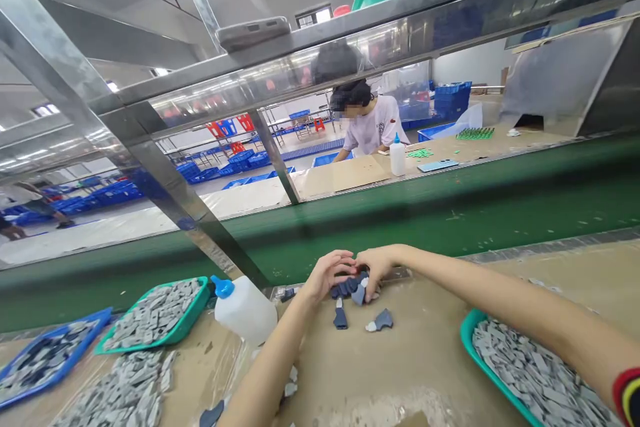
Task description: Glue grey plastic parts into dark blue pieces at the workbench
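My left hand [326, 275] and my right hand [376, 270] meet at the centre, their fingers closed around a cluster of dark blue foam or rubber pieces [346, 288]. Just below them on the tan work surface [400, 373] lie a dark blue piece [341, 317] and a grey-blue piece with a pale end [380, 321]. A white plastic bottle with a blue cap [245, 310] stands left of my left forearm. A teal tray of grey pieces [525, 373] lies beneath my right forearm. The cluster is partly hidden by my fingers.
Left of me are a teal tray [155, 315], a blue tray [53, 360] and a loose grey pile [120, 390]. Ahead run a green belt [400, 213] and a steel frame [200, 140]. A co-worker [367, 127] sits beyond, near blue crates [453, 100].
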A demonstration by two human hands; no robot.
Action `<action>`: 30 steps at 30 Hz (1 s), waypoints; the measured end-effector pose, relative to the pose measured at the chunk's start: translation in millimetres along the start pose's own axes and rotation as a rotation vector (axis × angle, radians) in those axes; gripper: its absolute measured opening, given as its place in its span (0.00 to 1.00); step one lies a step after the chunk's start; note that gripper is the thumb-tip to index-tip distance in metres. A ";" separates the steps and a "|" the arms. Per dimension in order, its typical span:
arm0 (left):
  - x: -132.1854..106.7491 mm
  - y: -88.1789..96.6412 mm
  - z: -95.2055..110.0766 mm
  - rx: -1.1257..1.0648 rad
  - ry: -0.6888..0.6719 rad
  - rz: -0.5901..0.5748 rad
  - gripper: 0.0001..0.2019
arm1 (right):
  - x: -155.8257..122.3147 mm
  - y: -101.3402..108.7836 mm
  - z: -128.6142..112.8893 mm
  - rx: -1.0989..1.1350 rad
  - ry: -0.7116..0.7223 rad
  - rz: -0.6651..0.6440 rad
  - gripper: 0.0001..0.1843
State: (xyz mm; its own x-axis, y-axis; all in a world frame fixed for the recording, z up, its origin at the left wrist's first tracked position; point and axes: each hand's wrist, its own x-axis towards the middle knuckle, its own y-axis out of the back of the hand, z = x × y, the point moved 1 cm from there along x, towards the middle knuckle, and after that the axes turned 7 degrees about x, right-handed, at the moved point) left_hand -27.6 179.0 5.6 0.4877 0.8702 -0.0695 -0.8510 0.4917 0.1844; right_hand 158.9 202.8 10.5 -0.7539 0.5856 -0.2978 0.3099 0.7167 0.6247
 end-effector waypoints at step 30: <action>0.6 41.7 0.7 1.175 0.153 0.149 0.15 | -249.5 -93.3 23.1 -0.073 -0.640 0.959 0.07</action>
State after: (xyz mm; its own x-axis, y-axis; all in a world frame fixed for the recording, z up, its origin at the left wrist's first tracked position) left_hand -62.7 200.0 13.9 0.3036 0.9500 -0.0726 -0.1593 0.1257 0.9792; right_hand 331.5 -1.4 9.8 0.2113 0.9771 0.0235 0.5462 -0.1379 0.8262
